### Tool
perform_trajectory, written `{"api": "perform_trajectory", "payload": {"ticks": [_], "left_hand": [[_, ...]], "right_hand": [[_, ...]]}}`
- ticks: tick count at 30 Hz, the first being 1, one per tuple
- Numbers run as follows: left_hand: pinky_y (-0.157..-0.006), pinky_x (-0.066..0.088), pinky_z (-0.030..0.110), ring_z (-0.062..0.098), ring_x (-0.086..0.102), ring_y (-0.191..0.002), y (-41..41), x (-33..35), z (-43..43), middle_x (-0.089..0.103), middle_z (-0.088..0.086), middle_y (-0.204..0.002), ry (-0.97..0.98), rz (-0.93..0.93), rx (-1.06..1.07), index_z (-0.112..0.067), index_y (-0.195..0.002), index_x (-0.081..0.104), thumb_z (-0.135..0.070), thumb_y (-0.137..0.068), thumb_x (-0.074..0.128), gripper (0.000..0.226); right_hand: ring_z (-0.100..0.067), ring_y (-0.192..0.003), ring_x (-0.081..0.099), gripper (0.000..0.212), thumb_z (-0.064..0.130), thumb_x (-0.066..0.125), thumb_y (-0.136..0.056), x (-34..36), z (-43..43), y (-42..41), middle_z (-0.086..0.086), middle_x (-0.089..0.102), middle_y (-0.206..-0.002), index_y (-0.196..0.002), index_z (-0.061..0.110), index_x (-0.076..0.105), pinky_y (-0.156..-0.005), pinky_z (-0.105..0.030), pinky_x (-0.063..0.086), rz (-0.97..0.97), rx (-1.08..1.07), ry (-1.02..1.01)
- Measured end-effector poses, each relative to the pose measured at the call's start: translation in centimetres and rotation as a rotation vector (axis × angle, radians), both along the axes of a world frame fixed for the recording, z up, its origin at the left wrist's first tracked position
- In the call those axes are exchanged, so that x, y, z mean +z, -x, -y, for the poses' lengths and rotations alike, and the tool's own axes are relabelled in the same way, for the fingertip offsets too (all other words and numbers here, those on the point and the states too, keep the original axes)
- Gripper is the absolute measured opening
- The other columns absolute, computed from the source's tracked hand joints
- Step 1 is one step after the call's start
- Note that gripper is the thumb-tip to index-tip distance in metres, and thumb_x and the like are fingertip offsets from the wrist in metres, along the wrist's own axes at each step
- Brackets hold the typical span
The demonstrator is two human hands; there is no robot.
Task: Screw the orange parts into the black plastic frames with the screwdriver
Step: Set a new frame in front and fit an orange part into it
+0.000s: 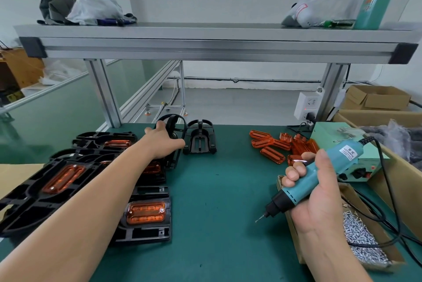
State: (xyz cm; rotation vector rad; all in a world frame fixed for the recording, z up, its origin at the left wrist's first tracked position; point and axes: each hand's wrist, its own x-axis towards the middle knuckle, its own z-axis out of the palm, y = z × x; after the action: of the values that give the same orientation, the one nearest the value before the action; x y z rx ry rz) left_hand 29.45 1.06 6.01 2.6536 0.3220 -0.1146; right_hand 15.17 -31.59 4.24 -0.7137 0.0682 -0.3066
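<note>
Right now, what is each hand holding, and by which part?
The right hand grips the screwdriver around the middle of its teal body. The left hand holds an empty black frame by its side, near the looped end.

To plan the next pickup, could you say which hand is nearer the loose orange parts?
Right. The right hand, holding the screwdriver, is beside the orange parts; the left hand grips a frame leftward.

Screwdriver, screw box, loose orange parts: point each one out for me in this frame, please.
screwdriver [340, 160], head view, teal upper housing just below the label.
screw box [354, 195], head view, bare cardboard of the far wall.
loose orange parts [294, 144], head view, middle of the pile.
</note>
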Motion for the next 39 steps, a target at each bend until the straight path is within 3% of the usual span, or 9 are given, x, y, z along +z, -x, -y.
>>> {"api": "perform_trajectory", "payload": {"ticks": [4, 10, 19, 23, 28, 30, 32, 35, 39], "left_hand": [[-0.062, 0.04, 0.032, 0.021, 0.06, -0.081, 0.3, -0.2, 0.0, 0.028, 0.016, -0.144, 0.101, 0.107, -0.027, -0.025, -0.152, 0.021, -0.057, -0.079, 0.068, 0.093], [-0.062, 0.036, 0.026, 0.011, 0.051, -0.078, 0.3, -0.7, 0.1, 0.025, 0.014, -0.151, 0.164, 0.168, -0.056, -0.025, -0.154, 0.02, -0.053, -0.081, 0.071, 0.094], [-0.063, 0.036, 0.02, 0.005, 0.049, -0.085, 0.3, -0.7, 0.3, 0.026, 0.002, -0.134, 0.209, 0.271, -0.116, -0.027, -0.152, 0.023, -0.06, -0.074, 0.073, 0.098], [-0.071, 0.04, 0.025, 0.02, 0.054, -0.097, 0.4, 0.1, 0.9, 0.029, 0.004, -0.138, 0.213, 0.273, -0.165, -0.031, -0.151, 0.023, -0.062, -0.074, 0.072, 0.096], [-0.09, 0.036, 0.037, 0.025, 0.043, -0.117, 0.4, 2.2, 2.6, 0.031, 0.011, -0.149, 0.206, 0.227, -0.194, -0.023, -0.148, 0.032, -0.065, -0.075, 0.071, 0.092], [-0.095, 0.04, 0.039, 0.028, 0.046, -0.126, 0.7, 3.2, 3.4, 0.034, 0.014, -0.149, 0.217, 0.155, -0.208, -0.022, -0.14, 0.04, -0.069, -0.073, 0.07, 0.087], [-0.102, 0.047, 0.046, 0.031, 0.055, -0.122, 1.5, 4.1, 4.5, 0.042, 0.014, -0.146, 0.206, 0.04, -0.22, -0.022, -0.137, 0.045, -0.075, -0.068, 0.07, 0.09], [-0.095, 0.053, 0.045, 0.025, 0.062, -0.108, 3.8, 4.8, 6.5, 0.049, 0.007, -0.134, 0.149, -0.079, -0.274, -0.025, -0.127, 0.05, -0.08, -0.061, 0.071, 0.088], [-0.086, 0.051, 0.04, 0.027, 0.06, -0.106, 7.8, 4.0, 9.6, 0.041, 0.006, -0.134, -0.06, -0.163, -0.367, -0.023, -0.14, 0.045, -0.084, -0.06, 0.064, 0.102]], "right_hand": [[-0.012, -0.059, 0.049, 0.026, 0.041, 0.063, -0.102, 0.0, 0.0, 0.0, 0.002, 0.047, -0.071, -0.092, 0.018, 0.061, -0.052, -0.022, 0.046, -0.002, 0.002, -0.001], [-0.012, -0.059, 0.049, 0.025, 0.041, 0.063, -0.102, -0.1, 0.0, -0.1, 0.002, 0.047, -0.071, -0.091, 0.018, 0.061, -0.052, -0.022, 0.045, 0.002, 0.006, 0.0], [-0.012, -0.058, 0.05, 0.025, 0.04, 0.064, -0.102, -0.2, 0.0, -0.2, 0.002, 0.047, -0.071, -0.091, 0.018, 0.061, -0.051, -0.023, 0.046, 0.0, 0.004, -0.005], [-0.012, -0.059, 0.05, 0.025, 0.04, 0.064, -0.102, -0.2, 0.1, -0.3, 0.002, 0.047, -0.071, -0.092, 0.018, 0.061, -0.051, -0.023, 0.046, 0.002, 0.003, -0.002], [-0.012, -0.059, 0.05, 0.025, 0.041, 0.063, -0.104, -0.3, 0.0, -0.2, 0.002, 0.047, -0.072, -0.093, 0.018, 0.06, -0.052, -0.023, 0.046, -0.001, -0.019, 0.028], [-0.012, -0.06, 0.05, 0.026, 0.042, 0.062, -0.104, -0.3, 0.0, -0.2, 0.002, 0.047, -0.072, -0.093, 0.019, 0.06, -0.053, -0.023, 0.045, -0.002, -0.02, 0.031], [-0.012, -0.06, 0.05, 0.026, 0.042, 0.062, -0.104, -0.3, 0.1, -0.2, 0.002, 0.047, -0.072, -0.092, 0.019, 0.061, -0.053, -0.023, 0.045, -0.008, -0.018, 0.03], [-0.011, -0.06, 0.05, 0.026, 0.042, 0.062, -0.104, -0.2, 0.1, -0.2, 0.002, 0.047, -0.071, -0.091, 0.019, 0.061, -0.053, -0.022, 0.046, -0.009, -0.017, 0.024], [-0.012, -0.06, 0.05, 0.026, 0.042, 0.063, -0.103, -0.3, 0.0, -0.4, 0.002, 0.048, -0.071, -0.091, 0.019, 0.061, -0.053, -0.023, 0.045, -0.009, -0.02, 0.013]]}}
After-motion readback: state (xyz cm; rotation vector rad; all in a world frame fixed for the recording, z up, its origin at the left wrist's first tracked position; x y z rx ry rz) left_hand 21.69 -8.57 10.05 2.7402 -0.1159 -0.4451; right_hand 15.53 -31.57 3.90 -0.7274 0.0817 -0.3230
